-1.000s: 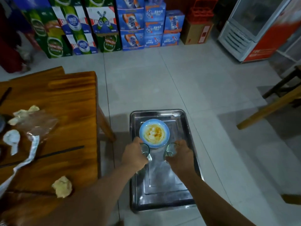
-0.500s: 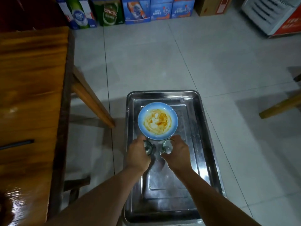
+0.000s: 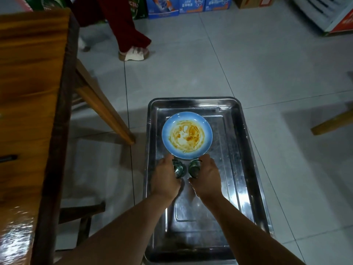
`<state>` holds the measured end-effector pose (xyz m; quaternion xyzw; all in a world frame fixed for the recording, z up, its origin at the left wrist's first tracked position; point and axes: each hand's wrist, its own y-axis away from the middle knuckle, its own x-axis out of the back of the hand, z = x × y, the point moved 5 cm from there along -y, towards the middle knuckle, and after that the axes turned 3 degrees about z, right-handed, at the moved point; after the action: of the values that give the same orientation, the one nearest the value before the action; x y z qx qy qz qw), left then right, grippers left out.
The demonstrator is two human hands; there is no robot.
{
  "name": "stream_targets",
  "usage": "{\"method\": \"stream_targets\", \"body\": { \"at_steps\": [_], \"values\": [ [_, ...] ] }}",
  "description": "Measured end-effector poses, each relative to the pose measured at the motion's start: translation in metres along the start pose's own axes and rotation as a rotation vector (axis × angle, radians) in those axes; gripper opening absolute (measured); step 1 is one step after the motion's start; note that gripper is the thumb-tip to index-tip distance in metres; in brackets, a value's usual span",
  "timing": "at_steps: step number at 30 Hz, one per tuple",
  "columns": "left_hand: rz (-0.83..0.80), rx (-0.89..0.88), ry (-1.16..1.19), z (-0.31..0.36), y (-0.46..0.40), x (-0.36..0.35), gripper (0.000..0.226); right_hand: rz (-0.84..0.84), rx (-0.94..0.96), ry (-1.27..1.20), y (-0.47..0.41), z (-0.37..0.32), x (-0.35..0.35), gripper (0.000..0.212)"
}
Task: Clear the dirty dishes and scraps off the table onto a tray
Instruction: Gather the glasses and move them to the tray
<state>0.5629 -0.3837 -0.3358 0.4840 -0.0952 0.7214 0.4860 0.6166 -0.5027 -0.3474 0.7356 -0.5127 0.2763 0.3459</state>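
Note:
A steel tray (image 3: 236, 142) lies on the tiled floor. A blue plate (image 3: 187, 135) smeared with orange sauce sits in its far half. Just in front of the plate stand two small clear glasses side by side. My left hand (image 3: 165, 178) grips the left glass (image 3: 178, 169), and my right hand (image 3: 207, 178) grips the right glass (image 3: 194, 167). Both glasses are low over the tray's bottom; whether they touch it I cannot tell.
A wooden table (image 3: 30, 111) fills the left side, with a slanted wooden leg (image 3: 103, 109) beside the tray. A person in red trousers and pale shoes (image 3: 133, 54) walks on the floor behind. Drink cartons (image 3: 191, 6) line the far wall. Another wooden leg (image 3: 332, 123) is at the right.
My hands have brought the two glasses closer together in front of the plate, and my view has tilted down toward the tray. A person in red trousers has come into view.

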Motion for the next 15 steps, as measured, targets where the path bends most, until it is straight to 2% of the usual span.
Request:
{"method": "stream_targets", "body": {
  "at_steps": [3, 6, 12, 15],
  "values": [
    [-0.025, 0.026, 0.003, 0.001, 0.004, 0.004, 0.074, -0.101, -0.032, 0.038, 0.003, -0.001, 0.003, 0.076],
    [-0.042, 0.061, -0.018, 0.004, 0.013, 0.020, 0.076, -0.131, -0.047, 0.068, 0.013, -0.009, 0.017, 0.084],
    [-0.087, 0.133, -0.004, 0.025, 0.047, 0.080, 0.055, -0.168, 0.053, 0.105, 0.041, -0.056, 0.066, 0.085],
    [-0.084, 0.128, 0.009, 0.042, 0.064, 0.114, 0.057, -0.152, 0.100, 0.115, 0.055, -0.086, 0.094, 0.082]
  ]
}}
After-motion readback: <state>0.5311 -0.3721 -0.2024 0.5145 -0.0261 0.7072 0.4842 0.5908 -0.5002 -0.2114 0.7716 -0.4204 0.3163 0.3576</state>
